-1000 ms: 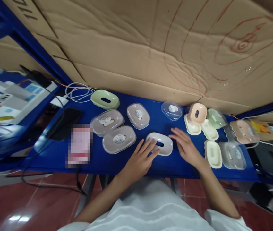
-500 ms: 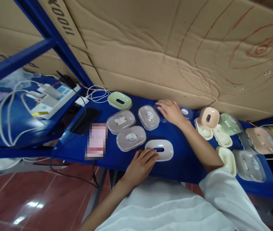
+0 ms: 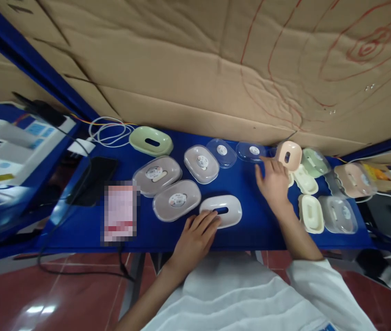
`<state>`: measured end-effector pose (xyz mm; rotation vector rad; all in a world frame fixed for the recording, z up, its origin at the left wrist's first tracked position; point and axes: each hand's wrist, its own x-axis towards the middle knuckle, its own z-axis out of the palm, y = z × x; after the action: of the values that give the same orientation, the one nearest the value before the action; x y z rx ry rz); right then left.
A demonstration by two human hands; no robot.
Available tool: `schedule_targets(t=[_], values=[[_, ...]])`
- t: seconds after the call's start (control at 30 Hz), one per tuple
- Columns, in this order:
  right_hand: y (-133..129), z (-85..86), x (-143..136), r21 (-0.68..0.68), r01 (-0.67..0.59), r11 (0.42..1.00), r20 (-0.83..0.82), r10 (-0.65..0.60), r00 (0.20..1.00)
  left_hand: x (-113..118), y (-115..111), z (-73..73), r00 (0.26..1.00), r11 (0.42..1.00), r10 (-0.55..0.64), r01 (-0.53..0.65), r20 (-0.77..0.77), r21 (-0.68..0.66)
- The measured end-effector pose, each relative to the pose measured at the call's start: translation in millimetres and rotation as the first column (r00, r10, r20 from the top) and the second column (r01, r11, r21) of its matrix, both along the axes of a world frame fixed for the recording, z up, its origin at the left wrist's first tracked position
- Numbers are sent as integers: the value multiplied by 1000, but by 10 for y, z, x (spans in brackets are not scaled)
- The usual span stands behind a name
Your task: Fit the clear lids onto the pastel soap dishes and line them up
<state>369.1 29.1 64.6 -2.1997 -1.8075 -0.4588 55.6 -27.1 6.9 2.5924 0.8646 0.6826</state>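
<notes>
My left hand (image 3: 197, 236) rests with its fingers stretched over the left rim of a white oval soap dish (image 3: 232, 212) that has a dark slot; its thumb is hidden. Fingers apart, my right hand (image 3: 275, 186) hovers at the left of the cream slotted trays (image 3: 306, 183), one partly behind it. Just past its fingertips lies a clear lid (image 3: 248, 151) with a round sticker, and a second clear lid (image 3: 222, 154) lies to its left. A peach dish (image 3: 289, 154) sits behind the trays. Another cream tray (image 3: 311, 215) lies right of my right wrist.
Several greyish lidded dishes (image 3: 177, 201) and a green dish (image 3: 151, 140) stand left on the blue table (image 3: 257, 234). Lidded green (image 3: 315, 162), peach (image 3: 355, 178) and whitish (image 3: 339, 216) dishes stand right. A blurred-out phone (image 3: 119, 211) and cables lie left. Cardboard (image 3: 181, 59) walls the back.
My right hand has moved right, off the clear lid and over toward the cream trays. My left hand stays on the white dish. The camera view has turned right.
</notes>
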Motion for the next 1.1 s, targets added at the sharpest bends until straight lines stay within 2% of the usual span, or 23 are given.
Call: schedule_targets(t=[0.1, 0.17, 0.27, 0.43, 0.5, 0.63, 0.67, 0.73, 0.83, 0.97, 1.1], values=[[-562, -249, 244, -45, 166, 985, 44, -164, 985, 7, 19, 5, 1000, 1000, -4, 4, 6, -30], [-800, -367, 310, -69, 155, 985, -14, -157, 988, 0, 31, 6, 999, 999, -19, 20, 27, -38], [-1035, -429, 271, -57, -6, 998, -228, -7, 974, -18, 45, 27, 995, 999, -47, 49, 86, -22], [-1298, -419, 27, 24, -326, 945, -518, 291, 805, 51, 76, 143, 987, 1000, -28, 27, 160, 9], [-1350, -439, -47, 70, -322, 944, -559, 304, 772, 135, 113, 190, 988, 999, -33, 30, 153, 25], [-1320, -501, -107, 103, -176, 979, -584, 203, 786, 361, 251, 225, 993, 995, -70, 63, 93, 71], [-1289, -511, -114, 101, -183, 978, -584, 208, 785, 418, 298, 221, 995, 994, -75, 69, 70, 81], [-1213, -517, -129, 81, -276, 958, -558, 273, 784, 517, 393, 204, 996, 992, -86, 83, 24, 94], [-1105, -502, -160, 28, -428, 903, -415, 401, 817, 603, 507, 178, 994, 990, -103, 105, -26, 94], [-1056, -484, -178, 47, -428, 903, -189, 429, 883, 599, 530, 150, 990, 987, -127, 132, -62, 91], [-1109, -514, -145, 63, -428, 901, -147, 433, 890, 581, 463, 104, 987, 983, -149, 154, -58, 98]])
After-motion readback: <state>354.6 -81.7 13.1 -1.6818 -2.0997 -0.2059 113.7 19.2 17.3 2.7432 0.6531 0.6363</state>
